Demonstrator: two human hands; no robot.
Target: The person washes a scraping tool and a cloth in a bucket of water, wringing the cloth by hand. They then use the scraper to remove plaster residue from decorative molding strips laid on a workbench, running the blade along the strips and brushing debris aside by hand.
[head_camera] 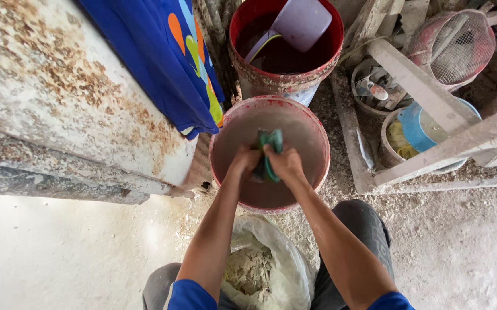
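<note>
Big rusty white bench (59,97) fills the upper left of the frame, with a blue cloth (156,51) with orange and green shapes hanging off its edge. Just right of that, top centre, sits a red bucket (285,51) of dark liquid with a pale purple scoop (300,23) in it. Dead centre is the smaller pinkish bucket (268,152) of murky water. At the bottom centre, between the knees, is a white plastic sack (265,264) of pale chunky powder; no label showing.

Both hands are clenched on a green rag (270,155) over the middle of that bucket, left hand (245,161) and right hand (283,163) touching. I'd say twist the hands opposite ways and stay low over the bucket so drips land inside.
</note>
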